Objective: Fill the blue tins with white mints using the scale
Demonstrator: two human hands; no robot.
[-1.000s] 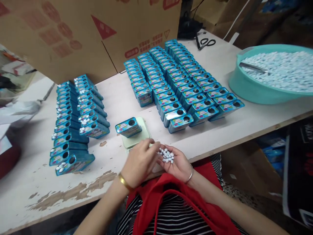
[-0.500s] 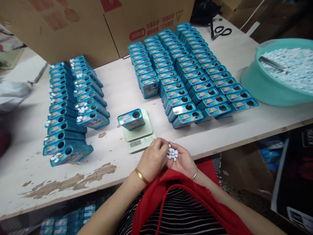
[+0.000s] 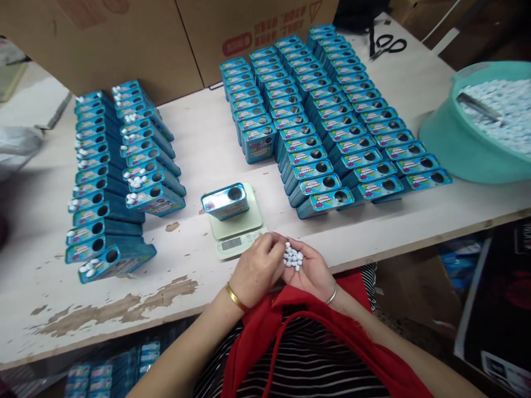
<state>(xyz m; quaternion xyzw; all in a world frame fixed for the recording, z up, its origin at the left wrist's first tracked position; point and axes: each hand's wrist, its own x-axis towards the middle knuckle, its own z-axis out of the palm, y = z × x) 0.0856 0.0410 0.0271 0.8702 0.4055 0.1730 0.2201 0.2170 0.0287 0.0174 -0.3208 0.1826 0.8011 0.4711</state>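
My right hand (image 3: 313, 271) is cupped, palm up, around a small heap of pale blue-white candies (image 3: 293, 257). My left hand (image 3: 259, 262), with a gold bracelet at its wrist, touches the heap's edge; its fingers are curled together, and whatever is between them is hidden. Just beyond the left hand is a pale green kitchen scale (image 3: 255, 221). On its platform stands a blue candy tin (image 3: 226, 204) with a round dark hole in its top. The scale's small display (image 3: 231, 244) cannot be read.
Rows of similar blue tins (image 3: 327, 135) stand at the right. More tins (image 3: 99, 213) at the left carry candies on their tops. A turquoise tub (image 3: 452, 143) of candies holds a metal scoop (image 3: 481, 108). Black scissors (image 3: 388, 45) and a cardboard box (image 3: 136, 50) are behind.
The view has shifted slightly. Both hands keep nearly the same pose over the candies, and the tin still stands on the scale.
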